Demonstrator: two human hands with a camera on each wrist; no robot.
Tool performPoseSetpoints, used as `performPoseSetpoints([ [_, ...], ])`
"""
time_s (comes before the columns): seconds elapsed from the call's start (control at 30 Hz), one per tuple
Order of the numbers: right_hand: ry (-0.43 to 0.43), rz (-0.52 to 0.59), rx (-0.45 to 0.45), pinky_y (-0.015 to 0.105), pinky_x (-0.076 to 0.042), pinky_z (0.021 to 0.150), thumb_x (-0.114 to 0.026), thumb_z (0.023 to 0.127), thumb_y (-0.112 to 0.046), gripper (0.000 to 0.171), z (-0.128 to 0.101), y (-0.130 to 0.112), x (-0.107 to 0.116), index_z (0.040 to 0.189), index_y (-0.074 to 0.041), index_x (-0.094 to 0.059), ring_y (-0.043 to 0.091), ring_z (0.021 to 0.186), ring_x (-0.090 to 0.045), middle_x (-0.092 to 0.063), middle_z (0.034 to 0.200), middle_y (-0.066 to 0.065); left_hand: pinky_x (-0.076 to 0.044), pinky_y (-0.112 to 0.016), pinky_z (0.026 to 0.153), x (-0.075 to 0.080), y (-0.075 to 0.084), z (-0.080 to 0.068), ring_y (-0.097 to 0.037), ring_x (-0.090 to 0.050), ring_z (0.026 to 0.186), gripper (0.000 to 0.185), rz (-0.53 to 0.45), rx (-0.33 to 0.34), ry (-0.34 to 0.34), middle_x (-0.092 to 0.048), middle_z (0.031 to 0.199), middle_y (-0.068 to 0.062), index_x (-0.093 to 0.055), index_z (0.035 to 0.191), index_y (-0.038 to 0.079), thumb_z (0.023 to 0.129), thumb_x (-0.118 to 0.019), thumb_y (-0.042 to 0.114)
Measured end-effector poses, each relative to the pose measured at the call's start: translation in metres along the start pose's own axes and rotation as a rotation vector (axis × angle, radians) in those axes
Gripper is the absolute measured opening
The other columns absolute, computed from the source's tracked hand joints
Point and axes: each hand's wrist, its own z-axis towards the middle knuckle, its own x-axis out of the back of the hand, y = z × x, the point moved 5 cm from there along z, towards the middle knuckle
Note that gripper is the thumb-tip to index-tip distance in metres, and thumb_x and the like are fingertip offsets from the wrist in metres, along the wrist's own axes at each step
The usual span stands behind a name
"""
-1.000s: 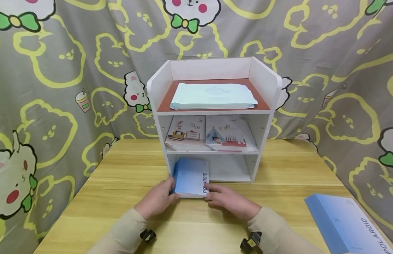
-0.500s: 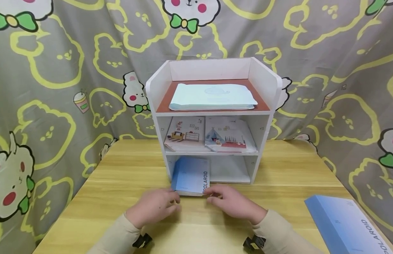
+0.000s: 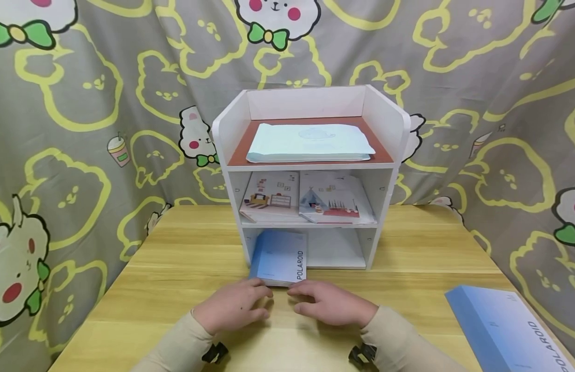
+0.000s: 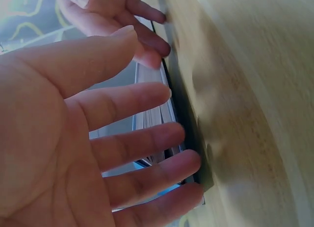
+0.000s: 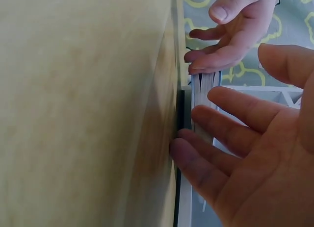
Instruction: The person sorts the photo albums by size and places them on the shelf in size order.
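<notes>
A blue-to-white book (image 3: pixel 280 258) marked POLAROID lies flat on the left of the bottom shelf, its near end jutting out past the shelf front. My left hand (image 3: pixel 233 306) is at the near left corner, fingers loosely extended. On the other side, my right hand (image 3: pixel 332 302) has its fingertips right at the near right corner, thumb apart from the fingers. The page edges (image 4: pixel 147 120) show behind my left fingers in the left wrist view. From the right wrist, the same page block (image 5: pixel 205 84) stands between both hands' fingers. Neither hand grips anything.
The white three-tier shelf (image 3: pixel 219 129) stands on the wooden table (image 3: pixel 175 258). Illustrated books (image 3: pixel 273 199) fill its middle tier; a pale flat packet (image 3: pixel 310 142) lies on top. A second blue POLAROID book (image 3: pixel 510 325) lies at the right. A patterned curtain (image 3: pixel 143 77) hangs behind.
The book has slid slightly farther into the shelf. Both hands have let go of its sides and come closer together at its near end.
</notes>
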Motion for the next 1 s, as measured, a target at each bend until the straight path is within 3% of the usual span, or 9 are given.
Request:
performPoseSetpoints([
  [0.3,0.009,0.026,-0.001,0.049,-0.033,0.115,-0.056,0.104,-0.036,0.048,0.008,0.004,0.002,0.143,-0.008,-0.058,0.028,0.139,-0.045,-0.048,0.153,0.006,-0.056,-0.042,0.090,0.005,-0.002,0.003,-0.024,-0.062,0.109,0.039,0.060,-0.012,0.060,-0.064,0.122,-0.005,-0.070,0.122,0.013,0.093,-0.072,0.039],
  [0.7,-0.010,0.014,-0.027,0.049,-0.028,0.118,-0.055,0.104,-0.038,0.051,0.021,0.014,0.000,0.146,-0.010,-0.056,0.027,0.146,-0.036,-0.039,0.159,0.006,-0.055,-0.046,0.093,-0.001,-0.010,0.012,-0.027,-0.060,0.113,0.042,0.061,-0.002,0.057,-0.060,0.128,-0.008,-0.070,0.121,0.013,0.091,-0.072,0.043],
  [1.0,-0.018,0.012,-0.044,0.054,-0.029,0.116,-0.054,0.104,-0.041,0.051,0.026,0.016,0.003,0.146,-0.012,-0.056,0.033,0.144,-0.036,-0.038,0.159,0.011,-0.052,-0.050,0.096,0.000,-0.011,0.017,-0.032,-0.058,0.115,0.046,0.062,0.023,0.060,-0.058,0.132,-0.012,-0.070,0.124,0.010,0.091,-0.073,0.043],
])
